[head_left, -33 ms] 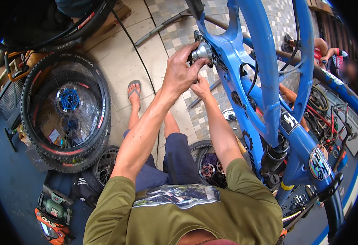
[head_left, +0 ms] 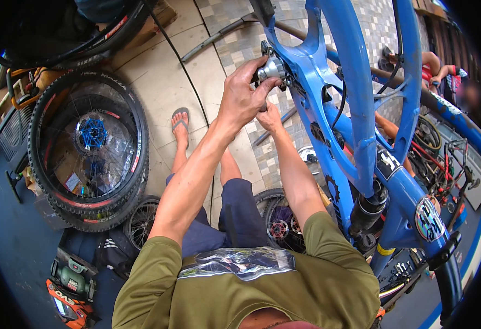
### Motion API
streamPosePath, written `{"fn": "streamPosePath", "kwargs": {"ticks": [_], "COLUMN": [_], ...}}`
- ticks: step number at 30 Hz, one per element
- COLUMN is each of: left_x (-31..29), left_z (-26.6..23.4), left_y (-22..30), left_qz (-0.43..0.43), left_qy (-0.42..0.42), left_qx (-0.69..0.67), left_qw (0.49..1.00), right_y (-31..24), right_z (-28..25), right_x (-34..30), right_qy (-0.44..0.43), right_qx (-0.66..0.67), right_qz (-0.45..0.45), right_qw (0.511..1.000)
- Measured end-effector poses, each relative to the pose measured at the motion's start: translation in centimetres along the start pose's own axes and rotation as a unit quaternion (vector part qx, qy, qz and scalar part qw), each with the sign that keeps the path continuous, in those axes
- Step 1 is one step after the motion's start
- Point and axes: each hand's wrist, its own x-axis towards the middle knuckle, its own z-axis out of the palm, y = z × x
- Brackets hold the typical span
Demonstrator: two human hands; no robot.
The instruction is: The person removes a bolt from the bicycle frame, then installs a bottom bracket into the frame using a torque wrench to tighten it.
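Observation:
A blue full-suspension bike frame (head_left: 361,88) runs down the right side. At its far end, by the rear dropout, sits a silver and black rear derailleur (head_left: 273,68). The thumb and fingers of my left hand (head_left: 242,94) are closed round the silver body from its left side, thumb on the near face. Just below, my right hand (head_left: 270,116) is curled with its fingers closed. My left hand partly covers its fingertips, so whatever they grip is hidden.
Knobby-tyred wheels (head_left: 42,159) lie stacked at left, above a green and orange machine (head_left: 70,288). A black cable (head_left: 183,63) crosses the tiled floor. Grey stand legs (head_left: 218,39) lie beyond my hands. At far right another person (head_left: 435,68) sits near a red bike (head_left: 437,162).

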Motion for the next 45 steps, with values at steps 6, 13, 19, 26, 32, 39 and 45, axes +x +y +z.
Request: {"fn": "streamPosePath", "kwargs": {"ticks": [6, 13, 19, 26, 32, 39, 45], "left_x": [-0.7, -0.9, -1.4, -1.0, -0.6, -0.7, -0.6], "left_z": [0.0, -0.3, -0.1, -0.6, -0.9, -0.9, -0.8], "left_y": [-0.2, 1.3, 1.6, 1.7, 2.6, 2.0, 1.4], "left_qz": [-0.02, -0.074, -0.087, -0.099, -0.118, -0.09, -0.095], "left_qy": [-0.008, -0.021, -0.013, -0.026, -0.045, -0.038, -0.034], "left_qx": [-0.014, -0.007, 0.001, -0.003, -0.009, 0.025, -0.023], "left_qw": [1.0, 0.997, 0.996, 0.995, 0.992, 0.995, 0.995], "right_y": [2.7, 1.7, 1.4, -1.1, 0.1, -0.1, 0.6], "right_z": [1.4, 1.2, 1.2, 0.4, 0.8, 0.7, 1.1], "right_x": [-1.1, -2.0, -3.4, -5.0, -4.3, -4.2, -3.0], "right_qy": [0.016, 0.023, 0.043, 0.045, 0.041, 0.036, 0.028], "right_qx": [0.062, 0.012, -0.003, -0.072, -0.051, -0.045, -0.015], "right_qz": [-0.008, 0.022, 0.032, 0.09, 0.091, 0.102, 0.066], "right_qw": [0.998, 0.999, 0.999, 0.992, 0.994, 0.993, 0.997]}}
